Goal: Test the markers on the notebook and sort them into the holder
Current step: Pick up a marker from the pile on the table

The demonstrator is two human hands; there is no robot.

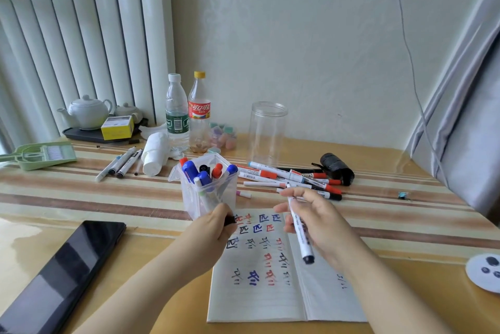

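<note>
A: Why 2 hands? 
B: The right hand (311,221) pinches a marker (299,228) over the notebook (259,293), table's front edge; the left hand (213,230) pinches its black cap (230,220) beside the holder (207,184)

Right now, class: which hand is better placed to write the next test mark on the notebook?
The right hand. It holds a white marker directly above the notebook. The left hand pinches a small black cap beside the marker holder.
</note>
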